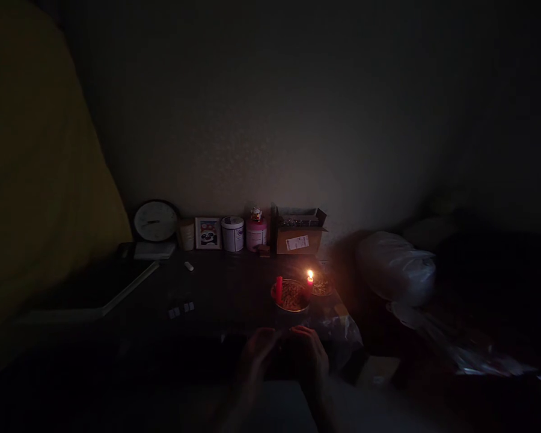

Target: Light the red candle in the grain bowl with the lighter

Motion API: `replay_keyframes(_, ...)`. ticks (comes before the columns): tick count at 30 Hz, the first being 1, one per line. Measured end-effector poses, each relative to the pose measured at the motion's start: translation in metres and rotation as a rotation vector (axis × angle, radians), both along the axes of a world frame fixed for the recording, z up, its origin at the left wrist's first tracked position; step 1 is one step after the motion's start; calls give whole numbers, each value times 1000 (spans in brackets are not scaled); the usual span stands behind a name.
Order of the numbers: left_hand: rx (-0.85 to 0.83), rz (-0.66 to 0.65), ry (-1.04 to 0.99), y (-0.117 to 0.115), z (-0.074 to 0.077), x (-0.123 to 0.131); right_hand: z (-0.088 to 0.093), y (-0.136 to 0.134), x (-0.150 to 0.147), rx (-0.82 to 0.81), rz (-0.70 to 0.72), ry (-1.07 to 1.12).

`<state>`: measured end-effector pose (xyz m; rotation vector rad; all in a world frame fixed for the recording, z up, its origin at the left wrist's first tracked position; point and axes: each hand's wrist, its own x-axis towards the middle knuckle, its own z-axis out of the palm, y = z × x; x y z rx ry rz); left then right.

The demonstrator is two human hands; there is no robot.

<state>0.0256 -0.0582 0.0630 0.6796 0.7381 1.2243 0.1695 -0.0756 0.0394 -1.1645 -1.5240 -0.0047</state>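
Note:
In dim light my left hand [258, 347] and my right hand [309, 350] are close together at the table's near edge. Their fingers are curled in toward each other, and whatever they hold is too dark to make out. Just beyond them a round bowl [292, 309] holds a brownish, grainy fill. A red candle [310, 285] burns with a bright flame at its right side. Another red candle [278, 290], unlit, stands upright at its left. Neither hand touches the bowl or the candles.
Along the wall stand a round clock [155, 221], a framed panda picture [208, 233], a white canister [232, 234], a pink canister [256, 234] and an open cardboard box [298, 240]. Small pale pieces [174, 313] lie on the dark table [225, 288]. Right of it are plastic bags [397, 264].

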Motion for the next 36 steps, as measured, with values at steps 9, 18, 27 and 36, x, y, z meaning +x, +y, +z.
replay_keyframes(9,18,18,-25,10,-3,8,20,-16,1,-7,-18,-36)
replay_keyframes(18,73,25,64,6,-11,-12,-11,14,35,-2,-121,258)
replay_keyframes(27,46,76,73,7,-16,-7,15,-3,4,-90,-86,329)
replay_keyframes(36,62,49,58,10,-11,4,33,-22,-7,-23,-53,130)
